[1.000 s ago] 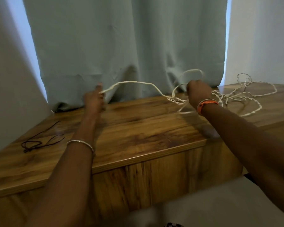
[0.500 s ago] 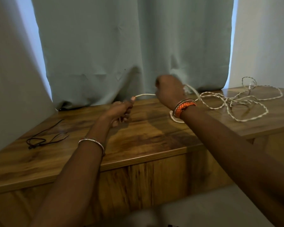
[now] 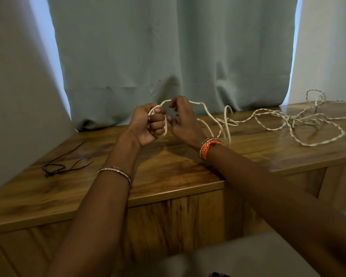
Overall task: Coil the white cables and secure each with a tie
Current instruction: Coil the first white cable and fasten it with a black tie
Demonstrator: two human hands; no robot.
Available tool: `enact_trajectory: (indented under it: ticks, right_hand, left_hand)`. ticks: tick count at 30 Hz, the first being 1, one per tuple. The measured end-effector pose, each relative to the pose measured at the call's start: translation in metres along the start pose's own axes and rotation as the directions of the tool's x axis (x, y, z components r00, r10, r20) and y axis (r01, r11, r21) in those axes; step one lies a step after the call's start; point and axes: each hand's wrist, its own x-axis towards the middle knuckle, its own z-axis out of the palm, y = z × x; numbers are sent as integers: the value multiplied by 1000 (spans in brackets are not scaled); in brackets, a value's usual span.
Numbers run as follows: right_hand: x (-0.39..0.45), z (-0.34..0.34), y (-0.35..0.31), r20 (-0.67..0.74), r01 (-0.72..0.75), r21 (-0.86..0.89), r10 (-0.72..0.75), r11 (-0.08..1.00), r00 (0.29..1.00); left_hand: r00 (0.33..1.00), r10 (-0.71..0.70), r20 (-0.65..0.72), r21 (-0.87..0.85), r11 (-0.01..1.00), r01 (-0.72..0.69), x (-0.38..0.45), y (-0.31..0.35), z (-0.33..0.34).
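Cable (image 3: 300,127) runs from both hands out to the right, most of it lying loose and tangled on the table (image 3: 168,166) well beyond the right hand. The left hand (image 3: 148,124) is closed in a fist on the near end, thumb on top, with a loop or two gathered in it; one strand hangs down past its knuckles. It seems to serve as the anchor, holding the coil steady so turns can be laid onto it.

Just beside it, the right hand (image 3: 183,118) pinches the cable between thumb and fingertip, the other fingers loosely spread. From that pinch the cable arcs up and over, then drops to the wood behind the right wrist. The pinch looks light, probably so the cable can slide through while each new turn is fed across to the fist.

Far off to the left of the left hand lies a thin dark cord (image 3: 62,164), untouched; it is likely the tie, parked out of the way until a coil is ready. Coiling looks barely begun, judging by how much slack lies loose.
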Motion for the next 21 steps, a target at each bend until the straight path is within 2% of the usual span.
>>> enact_trajectory:
  ticks: [2, 5, 8, 10, 12, 14, 16, 18, 21]
  right_hand:
    - [-1, 2, -6, 37, 96, 61, -98, 994, 994]
    - [0, 4, -9, 55, 111, 105, -117, 988, 992]
    - [4, 7, -9, -89, 102, -43, -106, 994, 990]
    - [9, 7, -6, -174, 132, -176, -163, 975, 971]
    - [16, 5, -2, -200, 178, -273, -237, 945, 951]
    - [18, 3, 0, -133, 150, -212, -180, 966, 975]
    - [17, 2, 7, -36, 21, -134, -26, 991, 999]
    - [12, 3, 17, 37, -37, -196, 45, 980, 998]
    - [7, 2, 12, 216, -4, -358, 87, 934, 973]
  left_hand:
    - [1000, -6, 24, -17, 1000, 6, 1, -1, 1]
    - [998, 17, 54, -97, 995, -12, 0, -3, 2]
    - [994, 29, 107, -72, 997, -21, -2, -4, 2]
    - [990, -4, 138, -19, 1000, 6, -3, -5, 1]
    - [986, -41, 162, 17, 999, 39, -4, -5, 2]
    - [984, -43, 172, 13, 999, 41, -6, -4, 6]
    - [992, 31, 119, -67, 997, -24, -6, -5, 11]
    - [989, 146, 9, -136, 980, -144, -3, -8, 18]
    - [953, 283, -113, -76, 953, -292, 4, -10, 25]
